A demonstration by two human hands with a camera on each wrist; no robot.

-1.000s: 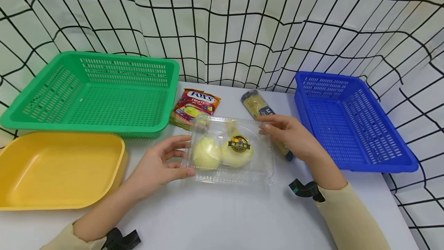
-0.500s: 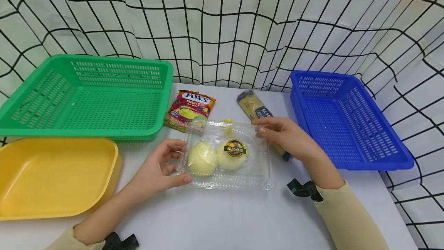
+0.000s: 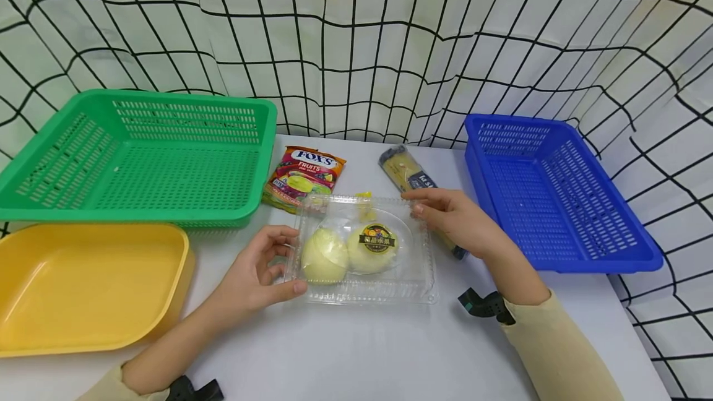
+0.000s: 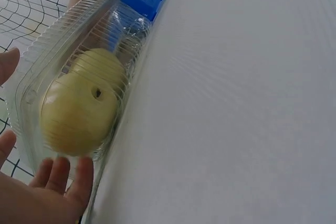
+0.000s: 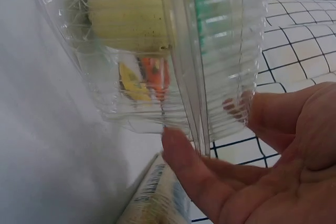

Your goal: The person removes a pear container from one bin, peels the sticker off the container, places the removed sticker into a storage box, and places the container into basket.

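Observation:
A clear plastic clamshell box [image 3: 412, 283] with two pale yellow round fruits [image 3: 325, 257] inside lies on the white table. Its lid bears a round dark sticker [image 3: 378, 238]. My left hand [image 3: 253, 277] holds the box's left side, the thumb at the front corner and the fingers along the side, as the left wrist view also shows. At the far right corner my right hand [image 3: 457, 221] grips the edge; in the right wrist view, thumb and fingers [image 5: 189, 166] lie around the rim. Beneath that hand lies a bag of dry pasta [image 3: 403, 169], partly covered.
Behind the box are a Fox's fruit candy bag [image 3: 305, 178] and a small yellow item [image 3: 364, 195], mostly hidden. A green basket [image 3: 253, 200] and a yellow tub [image 3: 186, 265] stand left, a blue basket [image 3: 613, 258] right. Black wire mesh [image 3: 356, 67] closes the back.
The box has come slightly nearer to me, with both hands still on it, then stays almost still. The head view has shifted a little. The candy bag, pasta and baskets keep their places.

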